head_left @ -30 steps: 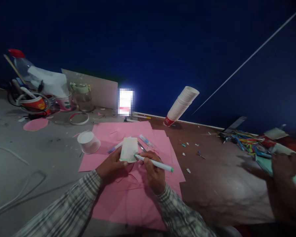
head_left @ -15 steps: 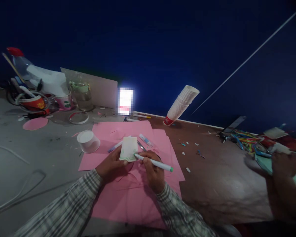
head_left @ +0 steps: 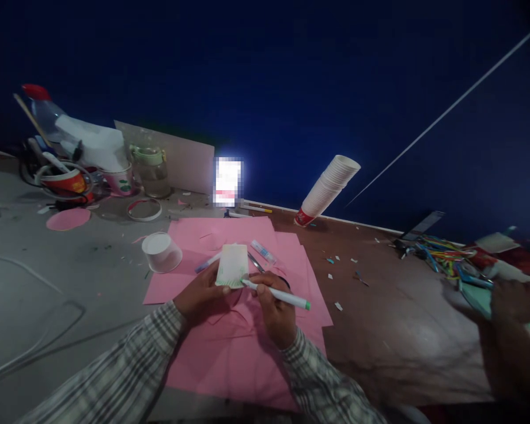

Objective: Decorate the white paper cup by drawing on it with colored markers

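Note:
My left hand [head_left: 199,296] grips a white paper cup [head_left: 232,263] from its left side, with the thumb near the lower edge. Short green strokes run along that edge of the cup. Between the fingers of my right hand [head_left: 274,307] is a white felt-tip marker [head_left: 287,297] with a green end; its tip touches the cup's lower right part. Behind the hands, partly covered, lie a pair of scissors [head_left: 256,262], a clear-and-blue tube [head_left: 264,251] and a bluish pen [head_left: 206,262]. Pink paper sheets [head_left: 242,368] spread beneath both hands.
A white tub [head_left: 161,252] rests on its side at the left. A tall stack of paper cups [head_left: 327,189] stands against the blue wall. Holders, a jar [head_left: 152,172] and cables crowd the far left. At right, another person's hand [head_left: 514,301] is near a pile of pens [head_left: 441,254].
The marker tip has shifted slightly right and down along the cup's lower edge, where more green strokes show. The whole view has moved a little.

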Available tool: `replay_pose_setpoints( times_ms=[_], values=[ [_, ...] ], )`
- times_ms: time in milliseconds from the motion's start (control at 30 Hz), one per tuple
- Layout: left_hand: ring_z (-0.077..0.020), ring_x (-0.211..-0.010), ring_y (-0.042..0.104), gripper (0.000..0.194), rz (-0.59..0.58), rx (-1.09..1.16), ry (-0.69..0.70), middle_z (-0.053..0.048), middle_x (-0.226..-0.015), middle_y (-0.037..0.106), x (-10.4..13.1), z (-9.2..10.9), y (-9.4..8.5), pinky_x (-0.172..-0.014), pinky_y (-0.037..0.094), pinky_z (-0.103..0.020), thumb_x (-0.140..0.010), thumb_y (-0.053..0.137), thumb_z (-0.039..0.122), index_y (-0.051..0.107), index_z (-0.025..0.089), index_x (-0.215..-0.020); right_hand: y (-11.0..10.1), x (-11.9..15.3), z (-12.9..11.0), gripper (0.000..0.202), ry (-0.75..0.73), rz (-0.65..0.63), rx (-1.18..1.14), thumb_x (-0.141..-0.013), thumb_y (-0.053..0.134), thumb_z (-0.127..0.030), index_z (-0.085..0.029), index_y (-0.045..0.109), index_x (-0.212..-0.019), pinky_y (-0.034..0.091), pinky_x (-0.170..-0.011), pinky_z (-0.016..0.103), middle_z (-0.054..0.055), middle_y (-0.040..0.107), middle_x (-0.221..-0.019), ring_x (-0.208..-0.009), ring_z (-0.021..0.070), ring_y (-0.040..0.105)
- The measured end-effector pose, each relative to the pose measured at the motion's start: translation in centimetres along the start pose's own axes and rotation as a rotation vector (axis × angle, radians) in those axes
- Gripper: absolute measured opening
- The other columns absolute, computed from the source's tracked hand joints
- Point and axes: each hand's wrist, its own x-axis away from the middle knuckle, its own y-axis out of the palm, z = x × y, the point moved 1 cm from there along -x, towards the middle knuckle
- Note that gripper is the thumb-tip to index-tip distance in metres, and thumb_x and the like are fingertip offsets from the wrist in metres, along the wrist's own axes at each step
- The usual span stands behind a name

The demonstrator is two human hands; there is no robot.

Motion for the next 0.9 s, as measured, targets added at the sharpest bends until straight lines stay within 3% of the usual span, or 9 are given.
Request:
replay_pose_setpoints(
  times_ms=[267,500,900],
  values=[
    [-0.0297,-0.113,0.068,0.071,0.013,0.004,0.005,-0.009,-0.118,0.077,-0.02,0.16,0.12,-0.106,0.049,-0.043,-0.063,0.102,0.038,0.074,0.023,-0.127,-0.17,-0.06,-0.35,0.025,-0.029,-0.002,0.025,-0.103,0.059,-0.034,-0.024,0.078,-0.089,0.062,-0.079,0.038,0.006,0.080,-0.085,-0.087,0.0247,0.078],
    [-0.0267,-0.105,0.069,0.070,0.003,0.024,-0.007,-0.008,-0.111,0.077,0.04,0.24,0.39,-0.100,0.052,-0.039,-0.062,0.102,0.039,0.075,0.022,-0.124,-0.05,0.20,-0.16,0.026,0.063,0.020,-0.035,-0.105,0.059,-0.040,-0.024,0.079,-0.099,0.060,-0.076,0.040,0.008,0.080,-0.091,-0.082,0.0236,0.074],
    [-0.0293,-0.112,0.068,0.067,-0.023,0.011,0.019,-0.009,-0.116,0.077,0.04,0.40,0.60,-0.104,0.049,-0.042,-0.065,0.100,0.039,0.074,0.022,-0.126,0.23,0.01,-0.06,0.025,0.041,0.016,0.012,-0.104,0.058,-0.036,-0.024,0.079,-0.098,0.062,-0.076,0.040,0.006,0.078,-0.090,-0.082,0.0235,0.075]
  ],
)
